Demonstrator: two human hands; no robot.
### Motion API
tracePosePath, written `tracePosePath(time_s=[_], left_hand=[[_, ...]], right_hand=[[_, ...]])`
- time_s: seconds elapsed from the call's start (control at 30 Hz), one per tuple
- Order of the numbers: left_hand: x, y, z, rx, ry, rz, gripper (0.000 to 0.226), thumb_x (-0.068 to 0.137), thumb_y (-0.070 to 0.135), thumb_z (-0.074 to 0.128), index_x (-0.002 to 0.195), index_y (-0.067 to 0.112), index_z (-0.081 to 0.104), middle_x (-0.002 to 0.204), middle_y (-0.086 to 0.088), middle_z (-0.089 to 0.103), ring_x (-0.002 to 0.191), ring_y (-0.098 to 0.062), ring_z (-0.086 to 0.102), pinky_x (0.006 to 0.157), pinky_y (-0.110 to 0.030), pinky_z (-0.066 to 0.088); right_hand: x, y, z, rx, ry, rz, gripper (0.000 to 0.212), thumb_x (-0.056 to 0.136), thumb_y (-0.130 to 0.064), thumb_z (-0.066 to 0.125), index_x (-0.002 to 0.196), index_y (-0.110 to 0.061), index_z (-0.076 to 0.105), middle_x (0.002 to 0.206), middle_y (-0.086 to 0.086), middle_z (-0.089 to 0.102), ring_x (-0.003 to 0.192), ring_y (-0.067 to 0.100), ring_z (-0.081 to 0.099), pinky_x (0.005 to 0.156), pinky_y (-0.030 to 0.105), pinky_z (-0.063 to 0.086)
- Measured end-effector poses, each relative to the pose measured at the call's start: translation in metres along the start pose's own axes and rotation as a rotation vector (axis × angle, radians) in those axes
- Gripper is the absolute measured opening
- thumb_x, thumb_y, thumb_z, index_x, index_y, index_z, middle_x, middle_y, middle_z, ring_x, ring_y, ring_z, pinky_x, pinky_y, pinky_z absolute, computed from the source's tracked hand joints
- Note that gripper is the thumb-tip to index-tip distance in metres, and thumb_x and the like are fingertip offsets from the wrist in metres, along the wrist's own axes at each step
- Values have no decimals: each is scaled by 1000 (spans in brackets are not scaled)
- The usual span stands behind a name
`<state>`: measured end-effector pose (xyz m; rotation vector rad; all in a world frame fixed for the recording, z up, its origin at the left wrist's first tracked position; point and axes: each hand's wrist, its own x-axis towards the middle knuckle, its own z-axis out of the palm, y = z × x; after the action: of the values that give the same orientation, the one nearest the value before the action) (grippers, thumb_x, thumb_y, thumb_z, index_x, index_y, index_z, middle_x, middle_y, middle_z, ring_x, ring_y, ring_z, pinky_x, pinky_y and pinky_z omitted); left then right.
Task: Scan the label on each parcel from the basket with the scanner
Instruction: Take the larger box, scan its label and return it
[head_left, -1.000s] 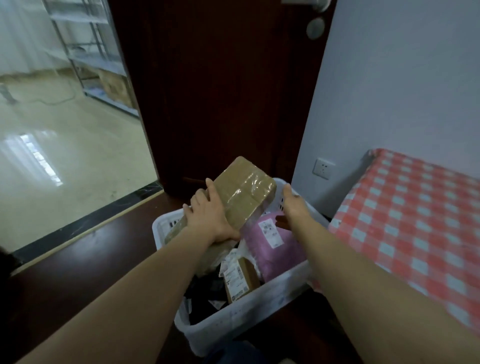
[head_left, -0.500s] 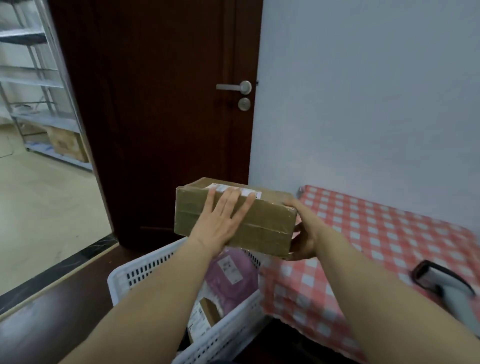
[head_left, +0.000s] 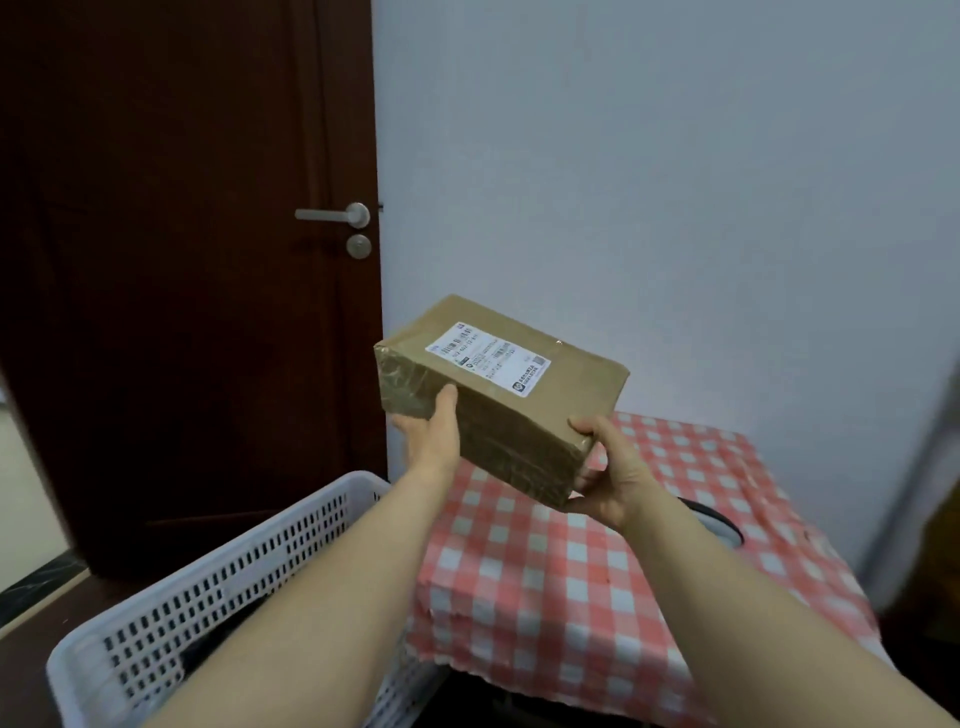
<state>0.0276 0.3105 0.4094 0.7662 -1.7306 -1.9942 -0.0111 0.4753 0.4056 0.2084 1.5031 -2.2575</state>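
Observation:
A brown cardboard parcel wrapped in clear tape is held in the air above the near left part of the checked table. Its white label faces up. My left hand grips the parcel's left end and my right hand grips its near right corner from below. The white perforated basket stands low at the left, its contents mostly hidden by my left arm. Part of the scanner shows on the table behind my right wrist.
The table carries a red-and-white checked cloth and stands against a pale wall. A dark wooden door with a metal handle is behind the basket. The floor is dark.
Both hands lifted the parcel out of the basket and carried it right, over the table. It was turned, so the label now faces up.

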Motion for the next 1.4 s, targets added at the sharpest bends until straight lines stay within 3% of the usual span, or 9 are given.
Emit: tracePosePath(time_s=[0.17, 0.4, 0.5, 0.57, 0.67, 0.83, 0.93, 1.17, 1.4], left_hand=[[-8, -4, 16, -98, -248, -160, 133, 46, 88, 57, 153, 27, 9, 155, -7, 32, 142, -35, 29, 111, -63, 23], [-16, -14, 43, -236, -242, -189, 91, 68, 34, 79, 142, 19, 30, 109, -7, 67, 93, -25, 67, 65, -45, 56], [-12, -18, 49, -219, -260, -166, 83, 63, 21, 79, 136, 22, 40, 108, -9, 70, 83, -23, 69, 59, -42, 57], [-11, -20, 50, -155, -303, -163, 86, 56, 18, 79, 135, 18, 43, 106, -9, 70, 63, -17, 68, 46, -28, 51], [-7, -28, 53, -99, -334, -171, 86, 52, 17, 75, 134, 12, 46, 108, -13, 68, 34, -6, 50, 36, -18, 42], [-2, -32, 52, 3, -322, -156, 67, 63, 10, 73, 126, 14, 53, 96, -6, 72, 60, -13, 68, 52, -24, 50], [2, -17, 52, 154, -312, -97, 43, 72, 5, 67, 114, 12, 59, 83, -3, 68, 61, -15, 64, 45, -18, 47], [14, 26, 71, 740, -514, 15, 49, 49, 13, 73, 98, 16, 66, 99, -12, 73, 88, -31, 71, 82, -41, 59], [-5, 41, 106, 1319, -718, 303, 85, 64, 23, 78, 140, 16, 41, 134, -6, 52, 114, -26, 55, 98, -37, 48]], right_hand=[[1, -2, -29, 26, -58, -51, 62, 77, -17, 68, 133, -14, 42, 76, 6, 50, 43, 15, 57, 73, 53, 54], [4, 4, -70, -55, -116, -29, 77, 71, -16, 73, 136, -25, 33, 73, 2, 60, 48, 11, 55, 95, 53, 40], [13, 0, -83, -55, -59, -112, 124, 47, -31, 88, 147, -35, 16, 115, 5, 58, 90, 19, 58, 101, 46, 34], [20, -7, -94, -13, 65, -193, 116, 61, -27, 84, 149, -38, 10, 142, 5, 45, 121, 26, 51, 110, 47, 31], [25, -13, -107, -46, 66, -189, 86, 73, -19, 77, 145, -35, 31, 139, 3, 51, 117, 24, 54, 100, 43, 44], [31, -3, -109, -417, 69, -118, 58, 76, -32, 75, 128, -15, 59, 124, 2, 63, 107, 20, 57, 90, 35, 36], [35, -9, -107, -594, 89, -212, 64, 80, -34, 71, 136, -10, 49, 132, 3, 54, 114, 20, 51, 92, 31, 37], [40, -69, -86, -885, 72, -622, 93, 71, -15, 74, 149, -25, 24, 155, 5, 23, 143, 22, 24, 110, 39, 30], [31, -99, -59, -1934, -116, -553, 111, 65, -38, 79, 152, -29, 10, 162, 0, 7, 149, 21, 4, 119, 52, 0]])
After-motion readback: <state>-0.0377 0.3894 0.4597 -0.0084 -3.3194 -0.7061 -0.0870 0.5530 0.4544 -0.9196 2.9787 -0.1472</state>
